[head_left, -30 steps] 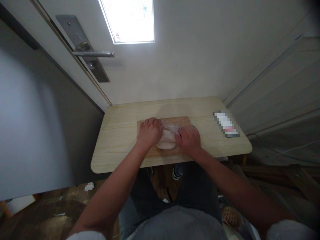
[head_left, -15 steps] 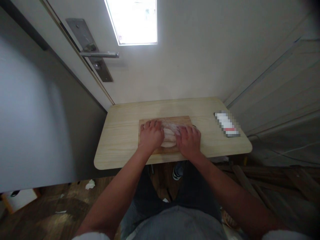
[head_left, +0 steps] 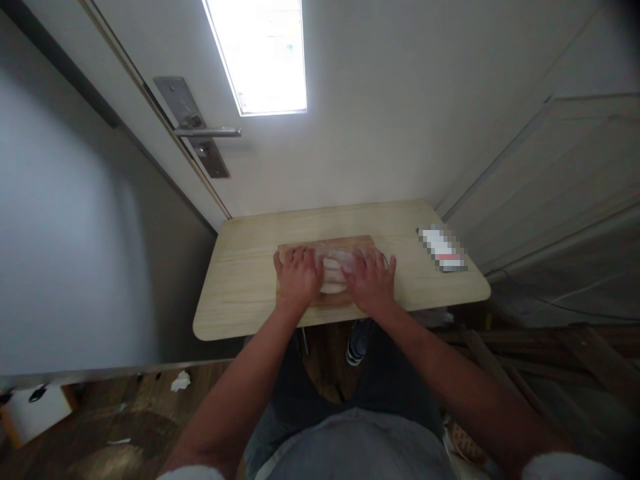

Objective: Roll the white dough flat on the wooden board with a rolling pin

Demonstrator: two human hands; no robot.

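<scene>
A pale, soft roll of dough (head_left: pixel 333 276) lies across a wooden cutting board (head_left: pixel 327 241), with white flour-like smears on the wood. My left hand (head_left: pixel 299 277) rests palm-down at the dough's left end, its fingers apart and pointing away from me. Opposite it, my right hand (head_left: pixel 371 279) presses on the right end with its thumb spread out to the side. Neither hand is wrapped around the dough; both ends of it are hidden under the palms.
The board sits on a small light-wood table (head_left: pixel 240 280) against a white door with a metal handle (head_left: pixel 207 132). A phone-like object, blurred out (head_left: pixel 443 249), lies at the table's right. Wooden beams (head_left: pixel 505 353) stand at lower right.
My fingers have straightened and spread a little, where before they were more curled over the dough. The camera view has shifted slightly; the dough stays on the board between my hands.
</scene>
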